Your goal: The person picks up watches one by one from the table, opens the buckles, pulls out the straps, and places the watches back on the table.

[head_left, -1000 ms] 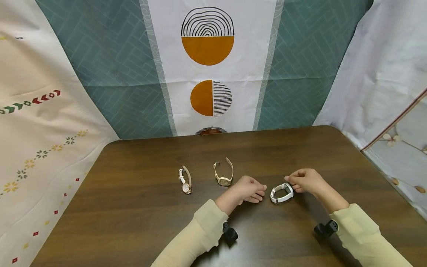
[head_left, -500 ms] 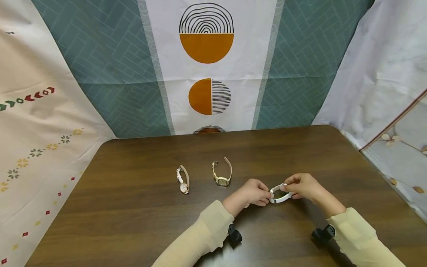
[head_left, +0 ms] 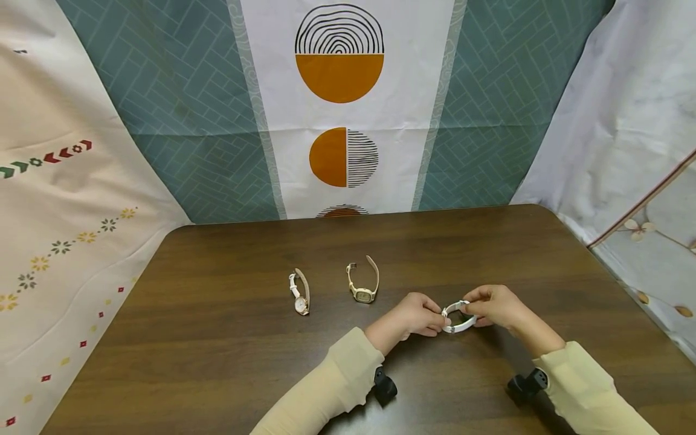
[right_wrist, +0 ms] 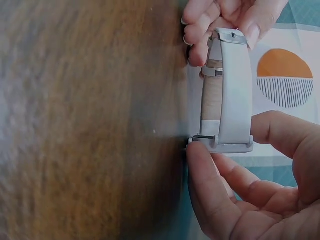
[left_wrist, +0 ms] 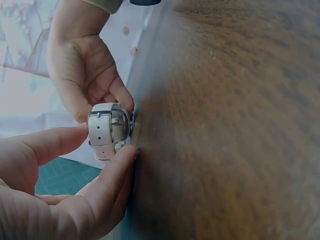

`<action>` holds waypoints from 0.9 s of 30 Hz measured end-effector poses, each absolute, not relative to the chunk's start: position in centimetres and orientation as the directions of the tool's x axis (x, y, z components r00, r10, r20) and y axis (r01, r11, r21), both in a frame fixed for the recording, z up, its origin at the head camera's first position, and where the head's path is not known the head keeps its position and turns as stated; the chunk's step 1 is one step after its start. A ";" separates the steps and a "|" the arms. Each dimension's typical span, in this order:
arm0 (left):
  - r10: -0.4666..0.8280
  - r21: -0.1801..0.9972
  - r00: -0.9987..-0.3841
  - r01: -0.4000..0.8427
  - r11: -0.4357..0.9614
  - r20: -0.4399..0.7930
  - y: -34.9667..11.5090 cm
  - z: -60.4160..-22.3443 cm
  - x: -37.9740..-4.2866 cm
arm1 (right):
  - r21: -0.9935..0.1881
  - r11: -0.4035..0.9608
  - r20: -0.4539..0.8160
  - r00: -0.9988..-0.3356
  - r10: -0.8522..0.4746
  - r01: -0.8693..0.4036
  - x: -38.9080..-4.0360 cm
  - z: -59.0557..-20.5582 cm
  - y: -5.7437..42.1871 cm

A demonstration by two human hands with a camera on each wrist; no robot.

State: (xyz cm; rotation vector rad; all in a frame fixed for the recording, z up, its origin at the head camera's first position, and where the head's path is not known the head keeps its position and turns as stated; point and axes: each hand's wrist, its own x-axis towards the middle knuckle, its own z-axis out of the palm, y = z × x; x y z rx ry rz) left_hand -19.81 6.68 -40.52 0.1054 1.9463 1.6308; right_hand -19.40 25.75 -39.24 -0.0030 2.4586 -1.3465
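Observation:
A white wristwatch (head_left: 461, 327) with its strap buckled into a loop lies on its side on the table, between both hands. My left hand (head_left: 417, 315) pinches the loop at its left side, by the buckle end. On the right side, my right hand (head_left: 497, 307) pinches the watch between thumb and fingers, at the case end. The left wrist view shows the buckle and strap holes of the wristwatch (left_wrist: 101, 131) close to my left fingertips. In the right wrist view the white strap (right_wrist: 236, 92) stretches between the two hands; the watch face is hidden there.
A small watch with a white and tan strap (head_left: 301, 305) lies left of centre on the brown wooden table (head_left: 217, 350). Beside it is a gold-coloured watch (head_left: 364, 296) with its strap undone. Patterned cloths hang behind the table and along both sides.
Both hands have closed in on the white wristwatch: the left moved right to its left end, and the right shifted slightly left, its fingers now gripping it. The other watches stayed put.

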 end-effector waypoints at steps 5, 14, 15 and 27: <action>0.442 0.926 -0.813 -0.326 0.191 -0.378 6.2 -40.5 -19.9 | -0.840 0.514 -0.293 -0.942 -0.162 0.173 -19.5 -39.2 25.4; 0.520 0.928 -0.776 -0.356 0.105 -0.357 4.6 -40.3 -20.5 | -0.868 0.476 -0.244 -0.957 -0.158 0.142 -19.8 -38.5 24.4; 0.523 0.927 -0.774 -0.362 0.096 -0.357 4.4 -40.3 -20.6 | -0.871 0.471 -0.236 -0.959 -0.157 0.137 -19.8 -38.4 24.2; 0.496 0.939 -0.816 -0.344 -0.001 -0.299 1.8 -38.7 -21.6 | -0.902 0.422 -0.153 -0.982 -0.111 0.092 -20.6 -37.0 21.4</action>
